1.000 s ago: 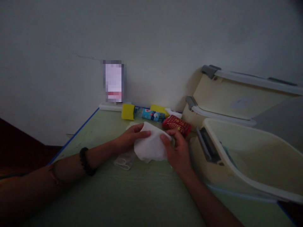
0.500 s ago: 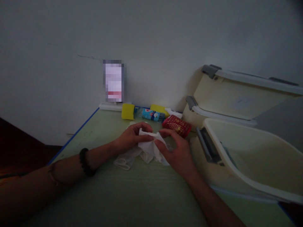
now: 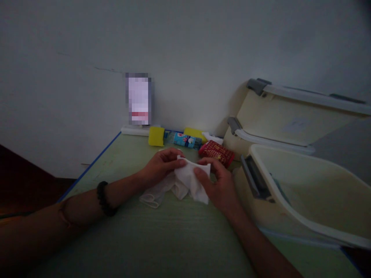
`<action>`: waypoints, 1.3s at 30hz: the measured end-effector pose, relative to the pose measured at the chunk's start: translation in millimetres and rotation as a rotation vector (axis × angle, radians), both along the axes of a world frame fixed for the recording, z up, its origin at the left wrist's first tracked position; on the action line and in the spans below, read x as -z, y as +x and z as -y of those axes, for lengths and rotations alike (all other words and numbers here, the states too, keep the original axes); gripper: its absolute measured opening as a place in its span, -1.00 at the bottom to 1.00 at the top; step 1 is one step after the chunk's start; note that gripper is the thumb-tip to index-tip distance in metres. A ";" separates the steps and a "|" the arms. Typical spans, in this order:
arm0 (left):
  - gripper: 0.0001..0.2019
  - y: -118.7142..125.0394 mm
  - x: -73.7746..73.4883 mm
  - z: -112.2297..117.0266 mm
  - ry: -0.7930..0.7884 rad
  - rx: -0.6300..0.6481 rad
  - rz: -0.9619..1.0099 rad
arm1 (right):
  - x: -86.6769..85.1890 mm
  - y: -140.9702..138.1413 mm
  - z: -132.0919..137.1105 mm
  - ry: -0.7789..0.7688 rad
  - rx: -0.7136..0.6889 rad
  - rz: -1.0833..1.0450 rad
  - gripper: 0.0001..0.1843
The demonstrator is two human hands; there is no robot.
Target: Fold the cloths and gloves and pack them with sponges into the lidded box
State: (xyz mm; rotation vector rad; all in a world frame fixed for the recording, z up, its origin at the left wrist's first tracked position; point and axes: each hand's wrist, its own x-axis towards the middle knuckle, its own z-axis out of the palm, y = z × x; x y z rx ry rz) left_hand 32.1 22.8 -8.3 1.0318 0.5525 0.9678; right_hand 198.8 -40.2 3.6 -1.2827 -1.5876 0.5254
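Observation:
Held up over the table is a thin white cloth (image 3: 188,173) with a straight top edge; whether it is a sock, a glove or a plain cloth, I cannot tell. My left hand (image 3: 162,166) pinches its left upper corner between thumb and fingers. On the other side my right hand (image 3: 218,185) grips the right part of that edge, its thumb on the front. More crumpled, thin white material (image 3: 153,196) with a rounded rim lies on the table beneath my left hand.
Along the wall sit a yellow sponge (image 3: 156,136), a bottle with a blue label (image 3: 187,140), another yellow item (image 3: 194,132) and a red packet (image 3: 216,153). A blurred-out screen (image 3: 139,98) stands behind. Two lidded cream bins (image 3: 261,154) fill the right; the nearer is uncovered.
My hands have drawn slightly apart, and the cloth's top edge is now spread wider and straighter between them. The things around have stayed where they were.

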 end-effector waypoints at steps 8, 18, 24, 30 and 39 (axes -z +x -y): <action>-0.84 -0.5 1.7 -0.1 0.053 -0.022 -0.106 | -8.8 -2.3 4.1 0.231 0.143 0.097 -0.96; -0.80 0.3 -3.1 9.8 0.276 -0.092 -0.193 | -2.7 -4.7 3.3 0.316 0.179 0.087 -0.83; -0.83 -0.3 -4.0 14.1 0.348 -0.067 -0.262 | -4.9 -9.0 6.8 0.323 0.089 0.083 -0.82; -0.83 -3.7 -3.2 15.4 0.405 0.016 -0.233 | -9.2 -12.8 10.2 0.367 -0.086 0.148 -0.89; -0.92 -2.7 -10.7 20.4 0.466 -0.059 -0.288 | -9.4 -11.9 8.8 0.369 0.065 0.146 -0.93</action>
